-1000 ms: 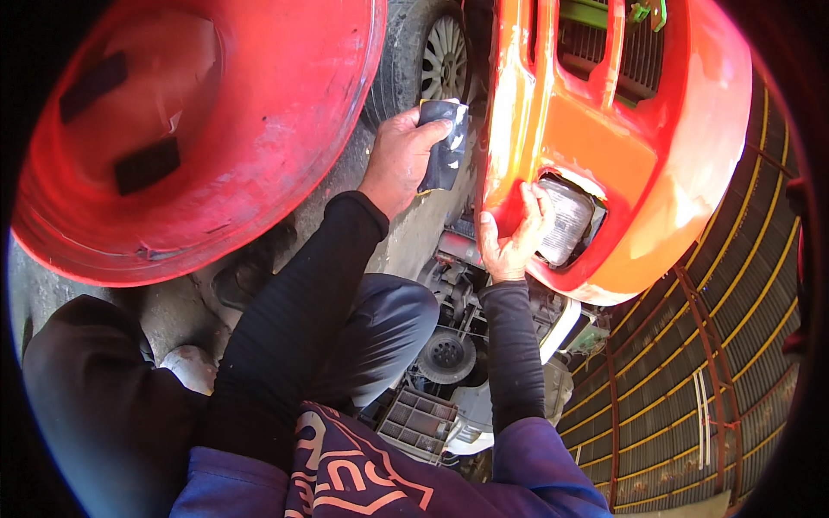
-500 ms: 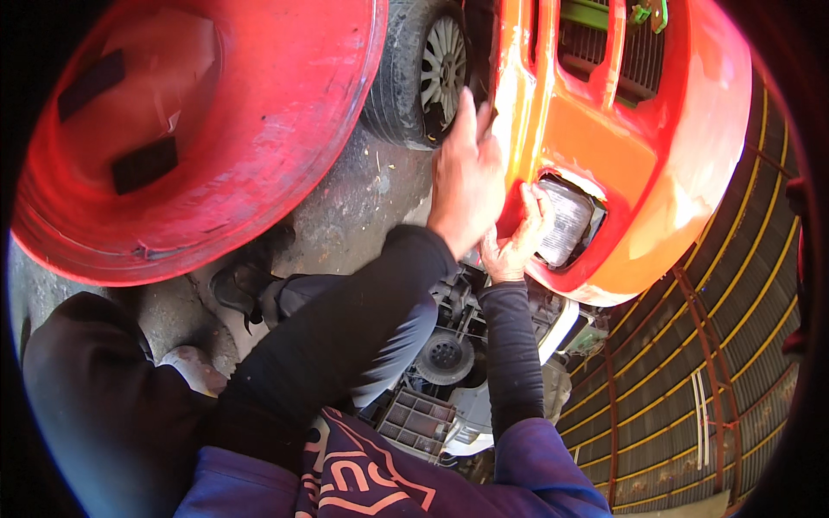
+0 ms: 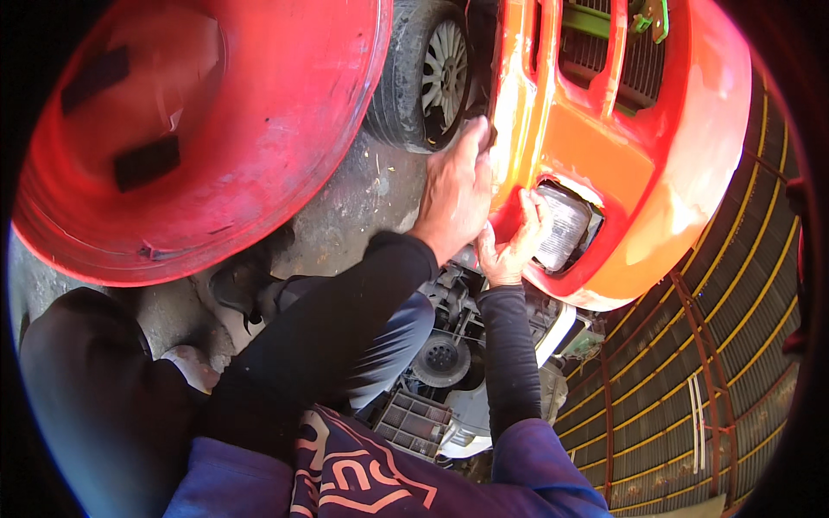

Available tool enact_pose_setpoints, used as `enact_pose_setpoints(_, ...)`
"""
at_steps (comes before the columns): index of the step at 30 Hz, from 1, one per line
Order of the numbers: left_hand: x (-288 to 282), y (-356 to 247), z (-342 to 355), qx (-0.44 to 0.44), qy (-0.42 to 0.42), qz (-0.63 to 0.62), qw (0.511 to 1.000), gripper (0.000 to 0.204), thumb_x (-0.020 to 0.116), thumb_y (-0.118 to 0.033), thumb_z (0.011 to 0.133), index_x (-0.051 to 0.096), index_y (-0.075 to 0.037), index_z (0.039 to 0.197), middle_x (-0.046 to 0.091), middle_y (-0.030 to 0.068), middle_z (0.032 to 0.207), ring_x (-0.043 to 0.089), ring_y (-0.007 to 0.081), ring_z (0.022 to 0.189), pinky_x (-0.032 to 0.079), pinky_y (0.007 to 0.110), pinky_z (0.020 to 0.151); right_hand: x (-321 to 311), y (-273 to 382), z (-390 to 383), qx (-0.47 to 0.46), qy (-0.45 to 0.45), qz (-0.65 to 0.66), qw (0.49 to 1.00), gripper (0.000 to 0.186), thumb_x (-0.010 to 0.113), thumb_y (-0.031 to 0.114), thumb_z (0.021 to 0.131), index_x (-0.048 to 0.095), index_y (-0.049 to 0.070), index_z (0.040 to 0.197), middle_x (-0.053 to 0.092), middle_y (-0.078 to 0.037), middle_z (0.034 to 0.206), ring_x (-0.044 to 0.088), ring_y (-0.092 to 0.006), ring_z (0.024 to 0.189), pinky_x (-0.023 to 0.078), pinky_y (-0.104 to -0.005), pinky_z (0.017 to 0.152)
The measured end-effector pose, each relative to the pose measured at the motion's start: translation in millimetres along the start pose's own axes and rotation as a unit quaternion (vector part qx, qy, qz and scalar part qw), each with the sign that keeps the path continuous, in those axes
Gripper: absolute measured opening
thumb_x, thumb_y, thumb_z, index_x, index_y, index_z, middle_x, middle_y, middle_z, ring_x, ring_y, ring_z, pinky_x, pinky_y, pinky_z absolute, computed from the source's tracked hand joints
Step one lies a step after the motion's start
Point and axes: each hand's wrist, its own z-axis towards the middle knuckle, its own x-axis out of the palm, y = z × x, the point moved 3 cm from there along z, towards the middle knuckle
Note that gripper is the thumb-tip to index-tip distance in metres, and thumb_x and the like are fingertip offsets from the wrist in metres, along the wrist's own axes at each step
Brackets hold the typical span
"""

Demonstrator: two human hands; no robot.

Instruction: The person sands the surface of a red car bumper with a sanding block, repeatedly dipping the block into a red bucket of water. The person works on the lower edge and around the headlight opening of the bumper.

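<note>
An orange-red car bumper (image 3: 596,164) stands at the upper right. My left hand (image 3: 453,198) is along its left edge, its fingers bunched around a small dark piece whose kind is hidden. Lower on the bumper, my right hand (image 3: 511,246) grips the corner beside a rectangular opening, with the fingers on the red face and the thumb toward my left hand. In that opening sits a lamp (image 3: 563,226) with a clear, dirty lens. My two hands are close together.
A large red curved panel (image 3: 285,129) fills the upper left. Beside the bumper stands a tyre (image 3: 406,78) with a spoked wheel cover. Grimy car parts (image 3: 442,358) and a grey plastic grid (image 3: 414,423) lie below my forearms. A corrugated metal wall (image 3: 691,371) is at the right.
My left hand has slid down along the bumper's edge and slightly left, the dark piece going with it. My right hand stays almost where it was.
</note>
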Motion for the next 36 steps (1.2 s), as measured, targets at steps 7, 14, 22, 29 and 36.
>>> enact_pose_setpoints(7,-2,8,-5,0.164,-0.081,0.114,0.977,0.039,0.055,-0.012,0.103,0.056,0.002,0.139,0.065,0.0266,0.131,0.065,0.0424,0.119,0.051,0.045,0.102,-2,-1,-3,0.008,0.009,-0.009,1.0,0.077,0.084,0.022,0.077,0.052,0.003,0.144,0.048,-0.022,0.141,0.045,-0.0408,0.133,0.036,-0.052,0.115)
enact_pose_setpoints(14,-32,39,17,-0.149,0.004,-0.196,0.969,0.023,0.055,-0.007,0.103,0.063,-0.002,0.124,0.072,0.0081,0.098,0.07,0.0183,0.082,0.057,0.035,0.078,0,-4,-3,0.01,0.011,0.02,1.0,0.077,0.084,0.02,0.079,0.05,0.003,0.146,0.046,-0.022,0.142,0.043,-0.0397,0.134,0.034,-0.0511,0.116)
enact_pose_setpoints(22,-20,54,26,-0.335,0.085,-0.47,0.812,0.019,0.069,-0.028,0.102,0.067,-0.013,0.113,0.063,-0.0018,0.087,0.062,0.0121,0.074,0.055,0.03,0.069,0,-6,-6,0.024,0.016,0.036,0.999,0.076,0.084,0.019,0.081,0.048,0.001,0.146,0.042,-0.022,0.142,0.041,-0.0381,0.135,0.033,-0.0488,0.117)
enact_pose_setpoints(29,8,43,10,-0.354,0.121,-0.432,0.82,0.022,0.063,-0.029,0.104,0.063,-0.007,0.106,0.066,0.0027,0.095,0.064,0.0138,0.083,0.055,0.035,0.075,0,-3,-5,0.037,0.023,0.058,0.997,0.073,0.081,0.026,0.086,0.046,0.002,0.146,0.04,-0.02,0.144,0.038,-0.0352,0.14,0.031,-0.0483,0.12)
enact_pose_setpoints(36,1,28,29,-0.239,0.128,-0.513,0.815,0.018,0.062,-0.026,0.104,0.063,-0.008,0.101,0.067,0.001,0.083,0.066,0.0124,0.069,0.056,0.03,0.066,2,-6,-7,0.038,0.01,0.052,0.998,0.073,0.081,0.023,0.083,0.048,0.001,0.145,0.04,-0.021,0.142,0.04,-0.0373,0.136,0.033,-0.0495,0.117)
